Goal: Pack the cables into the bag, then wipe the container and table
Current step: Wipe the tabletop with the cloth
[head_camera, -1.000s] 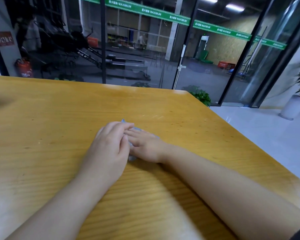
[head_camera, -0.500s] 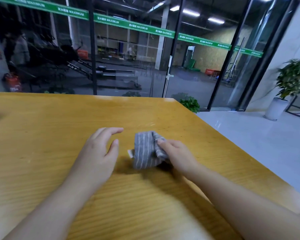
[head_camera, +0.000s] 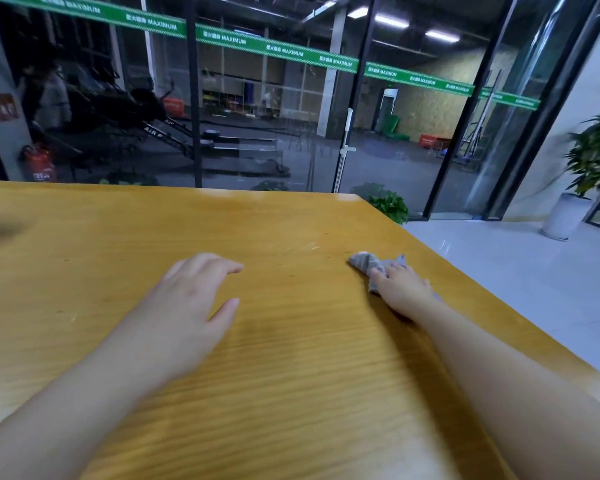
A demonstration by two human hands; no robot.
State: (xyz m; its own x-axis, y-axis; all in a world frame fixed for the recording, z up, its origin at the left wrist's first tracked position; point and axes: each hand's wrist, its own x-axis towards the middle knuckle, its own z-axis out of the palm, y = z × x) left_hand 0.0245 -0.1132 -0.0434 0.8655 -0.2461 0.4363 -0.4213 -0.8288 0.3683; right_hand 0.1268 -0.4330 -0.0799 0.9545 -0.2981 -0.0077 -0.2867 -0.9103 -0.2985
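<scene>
Grey striped cloth (head_camera: pixel 369 264) lies bunched under the right hand (head_camera: pixel 404 289)'s gripping fingers; left hand (head_camera: pixel 187 303) spread, holding nothing

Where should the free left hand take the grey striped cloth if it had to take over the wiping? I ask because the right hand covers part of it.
Take the bunched end of the cloth that sticks out left of the right hand, coming from the left hand side, low over the table. That crumpled lump stands raised, and probably pinches easily.
</scene>
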